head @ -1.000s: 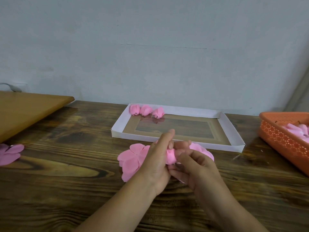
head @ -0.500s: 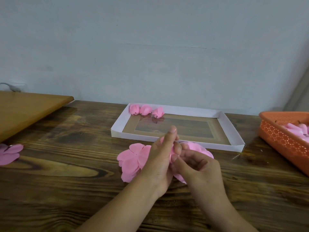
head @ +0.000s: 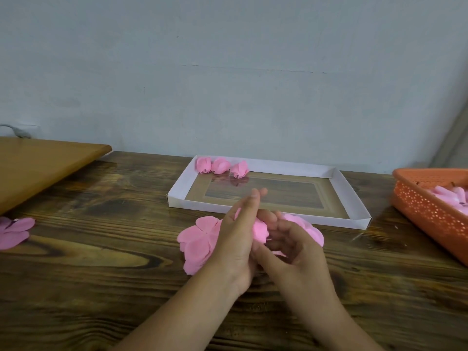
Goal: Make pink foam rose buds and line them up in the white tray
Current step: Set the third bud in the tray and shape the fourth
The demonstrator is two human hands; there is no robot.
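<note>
A: Where are the hands?

B: Low in the middle of the frame, pressed together above the wooden table [head: 101, 262]. The left hand [head: 236, 239] has its fingers stretched straight up toward the tray, flat against a small roll of pink foam [head: 260, 230]. The right hand [head: 291, 247] curls its fingers toward that roll; whether they pinch it cannot be told, since the left hand hides the contact.

A: And the loose foam?

B: A flat pink flower shape [head: 200, 239] lies on the table just left of the left hand, and another pink piece [head: 307, 228] shows behind the right hand's fingers.

A: The finished ones?

B: Three rose buds [head: 219, 166] sit side by side in the upper left corner of the white tray [head: 352, 196], which lies in the middle of the frame, just beyond the hands.

A: Anything else?

B: An orange basket [head: 425, 206] at the right edge holds more pink pieces. A pink flower [head: 14, 230] lies at the left edge, below a lighter wooden board [head: 38, 168].
</note>
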